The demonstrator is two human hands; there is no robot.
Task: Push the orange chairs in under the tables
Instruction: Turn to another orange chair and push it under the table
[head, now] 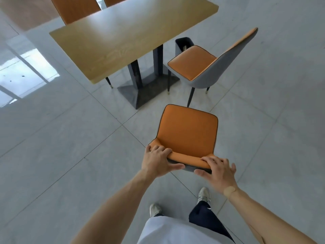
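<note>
Both hands — left hand (158, 160) and right hand (217, 170) — grip the backrest top of the near orange chair (188, 131), standing well short of the table (123, 34) at 11 o'clock — stiff, probably light, best steered from there.

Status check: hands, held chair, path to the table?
Both hands, left and right, grip the near chair's backrest. Chair out on the floor, short of the table. Second chair beside the table, also out; table base ahead.

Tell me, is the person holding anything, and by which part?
Yes: both hands grip the near chair by the top edge of its backrest, left hand at one end, right hand at the other.
</note>
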